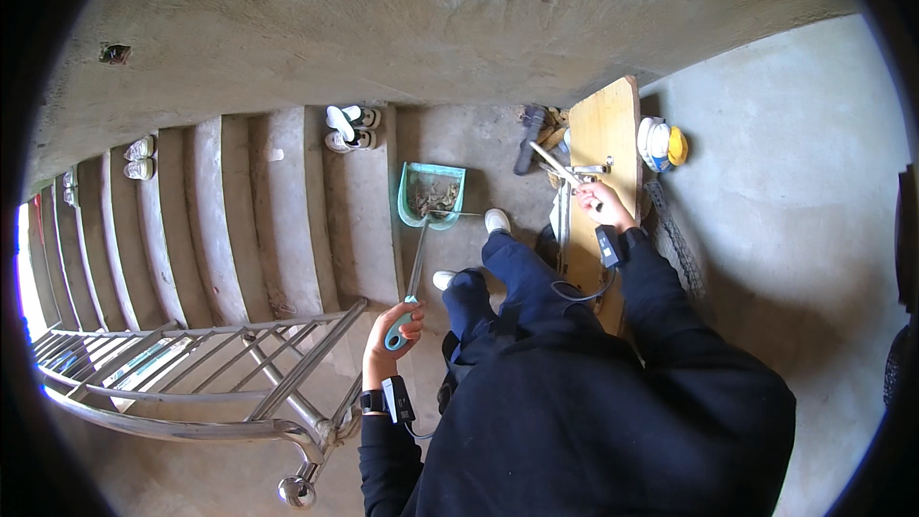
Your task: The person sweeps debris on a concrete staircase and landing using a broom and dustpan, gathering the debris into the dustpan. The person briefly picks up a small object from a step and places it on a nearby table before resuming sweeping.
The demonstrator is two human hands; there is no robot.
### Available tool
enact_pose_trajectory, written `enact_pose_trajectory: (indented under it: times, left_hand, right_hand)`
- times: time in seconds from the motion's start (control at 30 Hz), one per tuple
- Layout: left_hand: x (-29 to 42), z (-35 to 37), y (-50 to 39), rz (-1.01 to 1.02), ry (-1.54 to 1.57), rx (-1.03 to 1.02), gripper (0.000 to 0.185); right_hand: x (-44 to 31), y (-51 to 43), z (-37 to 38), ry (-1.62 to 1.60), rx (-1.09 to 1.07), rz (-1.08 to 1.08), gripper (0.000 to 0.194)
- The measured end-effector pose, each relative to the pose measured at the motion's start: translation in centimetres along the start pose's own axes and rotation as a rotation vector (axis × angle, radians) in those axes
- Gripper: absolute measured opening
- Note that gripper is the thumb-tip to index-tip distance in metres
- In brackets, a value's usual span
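Observation:
My left hand [396,330] is closed round the light-blue grip of a long-handled dustpan [465,190]. Its thin metal shaft runs down to a teal pan on the concrete floor, with dry leaves and dirt [434,197] inside. In my right hand [607,205] is a pale stick [554,161], held near one end. Its far end points toward a dark object [530,138], which I cannot identify, by the wall. That hand is over a wooden board with folding metal legs [607,126], which seems to stand on edge.
Concrete stairs [283,208] run off to the left, with sneakers and a white slipper [341,123] on a step. A metal railing [208,431] edges them. Behind the board lie white and yellow items [657,146] and a netted strip [675,244]. A concrete wall [431,29] rises ahead.

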State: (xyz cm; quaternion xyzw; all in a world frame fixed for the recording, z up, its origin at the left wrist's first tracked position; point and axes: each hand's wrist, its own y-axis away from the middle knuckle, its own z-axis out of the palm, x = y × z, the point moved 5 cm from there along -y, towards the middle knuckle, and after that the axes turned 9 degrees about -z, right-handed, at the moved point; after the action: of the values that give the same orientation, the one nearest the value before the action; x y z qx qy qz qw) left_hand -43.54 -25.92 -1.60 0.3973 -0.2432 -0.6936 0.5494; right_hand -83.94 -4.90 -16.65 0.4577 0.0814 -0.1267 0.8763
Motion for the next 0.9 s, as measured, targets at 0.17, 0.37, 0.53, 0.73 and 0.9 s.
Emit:
enact_pose_trajectory:
  times: [0.17, 0.37, 0.53, 0.73, 0.9]
  left_hand:
    - [-0.3, -1.3, 0.2, 0.031, -0.030, 0.070, 0.022]
    - [-1.3, -2.3, -0.3, 0.036, -0.056, 0.008, 0.029]
    - [-1.2, -2.2, -1.2, 0.024, -0.030, -0.026, 0.028]
    - [-0.6, -2.3, -1.3, 0.005, -0.031, 0.011, 0.028]
    - [-1.0, -2.8, -0.8, 0.038, -0.059, 0.038, 0.028]
  right_hand:
    - [0.2, 3.0, -1.1, 0.167, 0.158, -0.128, 0.006]
    - [3.0, 6.5, 3.9, 0.258, 0.069, 0.065, 0.006]
    - [2.3, 3.5, 7.8, 0.153, -0.200, -0.070, 0.002]
    - [-0.1, -2.0, 3.7, -0.417, -0.116, 0.127, 0.009]
    - [-1.7, -0.7, -1.9, -0.072, 0.076, -0.013, 0.008]
